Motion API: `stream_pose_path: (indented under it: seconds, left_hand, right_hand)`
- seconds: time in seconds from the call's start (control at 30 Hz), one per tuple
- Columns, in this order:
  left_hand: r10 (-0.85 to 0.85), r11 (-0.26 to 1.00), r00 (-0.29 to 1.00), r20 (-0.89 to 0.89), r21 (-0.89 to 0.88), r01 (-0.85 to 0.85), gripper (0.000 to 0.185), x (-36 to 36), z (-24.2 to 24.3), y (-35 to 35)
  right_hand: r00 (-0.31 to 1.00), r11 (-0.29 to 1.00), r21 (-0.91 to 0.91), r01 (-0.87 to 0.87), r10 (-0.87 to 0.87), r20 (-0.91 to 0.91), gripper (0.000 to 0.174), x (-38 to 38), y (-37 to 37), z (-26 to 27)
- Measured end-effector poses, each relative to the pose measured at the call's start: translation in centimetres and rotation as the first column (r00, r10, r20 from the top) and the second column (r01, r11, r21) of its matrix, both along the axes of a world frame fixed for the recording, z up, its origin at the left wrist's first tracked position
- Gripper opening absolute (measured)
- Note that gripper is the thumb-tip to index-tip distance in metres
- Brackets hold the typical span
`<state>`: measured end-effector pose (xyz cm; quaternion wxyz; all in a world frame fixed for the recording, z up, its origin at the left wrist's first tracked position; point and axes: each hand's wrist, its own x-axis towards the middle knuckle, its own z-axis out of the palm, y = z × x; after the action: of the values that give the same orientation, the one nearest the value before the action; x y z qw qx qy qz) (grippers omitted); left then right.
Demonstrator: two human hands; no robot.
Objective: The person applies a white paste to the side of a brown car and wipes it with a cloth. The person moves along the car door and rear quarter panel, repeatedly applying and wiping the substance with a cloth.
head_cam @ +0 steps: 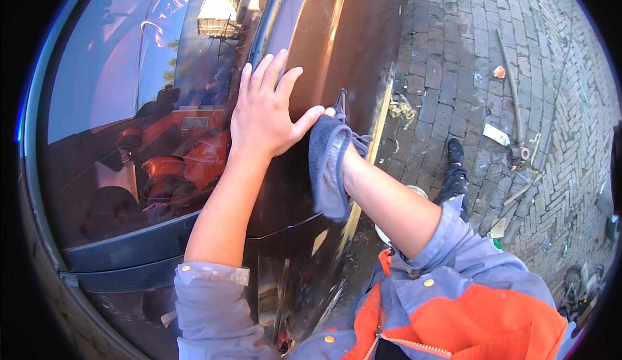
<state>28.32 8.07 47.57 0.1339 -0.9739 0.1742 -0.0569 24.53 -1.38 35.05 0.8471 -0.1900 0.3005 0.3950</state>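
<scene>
My left hand [265, 105] rests with spread fingers on the side of a dark brown car, at the lower edge of its window [102, 98]. Its fingertips reach the window trim [266, 25]. A grey-blue cloth [319, 165] is bunched in my right hand [351, 160], against the glossy door panel [362, 30]. The cloth covers most of that hand; a fingertip shows beside my left thumb. Just beyond the cloth is a dark looped shape, perhaps the door handle [343, 97]. Reflections of sky and a vehicle fill the glass.
Brick paving [447, 59] runs along the car's side. On it lie a long pole [510, 88], a white bottle [495, 134], an orange scrap [499, 72] and a crumpled yellowish clump [402, 110]. A whitish container [418, 191] is partly hidden below my right forearm, near a dark shoe [455, 151].
</scene>
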Motion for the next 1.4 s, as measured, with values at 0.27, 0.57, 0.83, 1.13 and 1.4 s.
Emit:
stream_pose_path:
  seconds: [0.27,0.57,0.83,1.13,1.4]
  left_hand:
    - [-0.018,0.997,1.000,-0.025,-0.069,0.017,0.061,0.9,-1.5,-0.1]
    - [-0.024,0.995,0.999,-0.042,-0.093,0.020,0.063,1.6,-0.6,-0.7]
    - [0.048,0.993,0.991,-0.123,-0.103,-0.061,0.062,2.2,-0.3,-1.4]
    - [0.111,0.985,0.981,-0.162,-0.112,-0.130,0.060,2.4,-0.4,-1.5]
    - [0.128,0.979,0.981,-0.143,-0.140,-0.148,0.056,1.7,0.4,-1.3]
  right_hand:
    - [0.966,0.827,-0.533,0.181,-0.047,0.255,0.034,-0.6,5.1,-5.0]
    - [0.982,0.900,0.433,-0.046,-0.040,0.187,0.052,1.2,-11.4,-6.5]
    - [0.989,0.700,0.699,0.146,-0.129,-0.077,0.054,0.8,-10.7,-12.8]
    - [0.803,0.763,0.263,-0.591,0.524,0.284,0.056,4.7,-9.1,-11.3]
    - [-0.109,0.292,-0.650,-0.702,0.857,0.503,0.052,4.4,-13.3,-11.0]
